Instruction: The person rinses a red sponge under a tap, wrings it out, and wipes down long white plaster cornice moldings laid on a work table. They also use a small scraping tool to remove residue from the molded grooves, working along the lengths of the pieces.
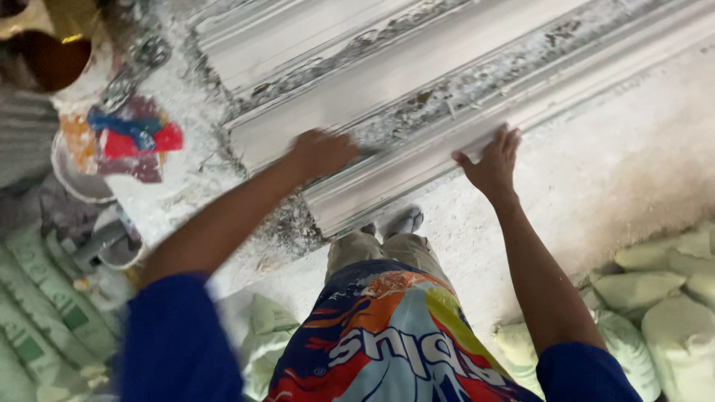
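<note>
**Both hands down on the plaster moulding**

A long white moulding (417,97) is laid across a dusty bench (618,171), running from lower left to upper right. The left hand (322,152) is pressed on its near end, a bit blurred, so it can't be told whether the fingers are curled or flat. The right hand (493,165) is laid flat on the lower edge, fingers spread, nothing gripped. Pale sacks (655,298) are stacked at the right, and buckets (82,171) are seen at the left.
</note>
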The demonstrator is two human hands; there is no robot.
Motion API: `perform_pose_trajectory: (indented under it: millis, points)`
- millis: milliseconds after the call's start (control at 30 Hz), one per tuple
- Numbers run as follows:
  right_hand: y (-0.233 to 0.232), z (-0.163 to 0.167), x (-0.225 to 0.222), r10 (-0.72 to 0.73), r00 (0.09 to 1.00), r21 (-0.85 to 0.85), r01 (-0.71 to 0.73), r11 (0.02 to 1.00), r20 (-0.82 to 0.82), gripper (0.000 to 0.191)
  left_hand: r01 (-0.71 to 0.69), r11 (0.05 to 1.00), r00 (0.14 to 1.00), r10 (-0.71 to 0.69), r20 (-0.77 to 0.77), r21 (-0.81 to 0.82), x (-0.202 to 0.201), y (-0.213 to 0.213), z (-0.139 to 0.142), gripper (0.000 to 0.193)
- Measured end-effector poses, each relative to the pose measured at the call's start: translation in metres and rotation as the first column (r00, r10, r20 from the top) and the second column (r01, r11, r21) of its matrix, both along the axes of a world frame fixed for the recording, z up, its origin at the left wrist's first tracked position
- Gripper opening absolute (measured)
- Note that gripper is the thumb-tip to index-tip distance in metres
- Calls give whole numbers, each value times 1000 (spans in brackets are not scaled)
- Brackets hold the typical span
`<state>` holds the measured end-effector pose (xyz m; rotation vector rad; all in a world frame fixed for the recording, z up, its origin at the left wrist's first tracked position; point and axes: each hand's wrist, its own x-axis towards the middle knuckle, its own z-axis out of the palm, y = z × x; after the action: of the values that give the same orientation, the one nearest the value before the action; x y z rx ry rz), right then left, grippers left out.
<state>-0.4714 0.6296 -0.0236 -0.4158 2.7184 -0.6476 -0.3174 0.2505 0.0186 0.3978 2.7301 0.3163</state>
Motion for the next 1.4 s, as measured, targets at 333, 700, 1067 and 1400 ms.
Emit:
perform_pose_trajectory:
  millis: [333, 700, 1067, 1400]
  points:
    - [25, 23, -39, 38, 999, 200, -34, 979, -16, 139, -21, 987, 998, 31, -62, 157, -66, 47, -9, 31]
    - [41, 4, -68, 19, 1000, 134, -19, 991, 2, 140, -78, 968, 997, 71, 38, 237, -156, 112, -5, 30]
    - [39, 4, -68, 56, 997, 200, -66, 978, 55, 137, 4, 994, 995, -15, 97, 112, -181, 113, 7, 39]
    - [75, 27, -88, 360, 933, 67, -361, 930, 19, 99, -20, 1000, 989, 20, 148, -2, -327, 201, 8, 32]
